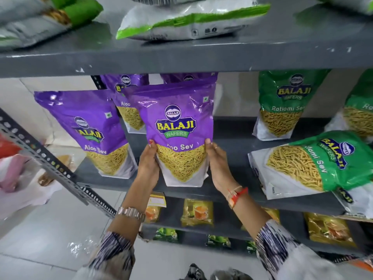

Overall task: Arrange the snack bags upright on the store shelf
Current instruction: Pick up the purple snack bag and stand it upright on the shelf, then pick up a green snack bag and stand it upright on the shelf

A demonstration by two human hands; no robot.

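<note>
- The grey metal shelf unit (232,142) fills the view; its middle board carries the purple and green snack bags, with a board above and boards below.
- On the top board (181,57) white-and-green bags (187,19) lie flat.
- A green Ratlami Sev bag (306,164) lies on its side at the middle board's front edge, toward the right end; another green bag (282,106) stands upright behind it, near the back edge.
- The purple Aloo Sev bag (179,134) is held upright at the front edge of the middle board, near its middle, its bottom hanging just past that edge.
- A second purple bag (88,130) stands upright at the board's left end; two more (127,102) stand behind the held one.
- The left hand (148,164) clasps the held bag's lower left side, thumb on its front.
- The right hand (218,160) clasps the lower right side likewise.
- Small yellow packets (196,213) sit on the board below.
</note>
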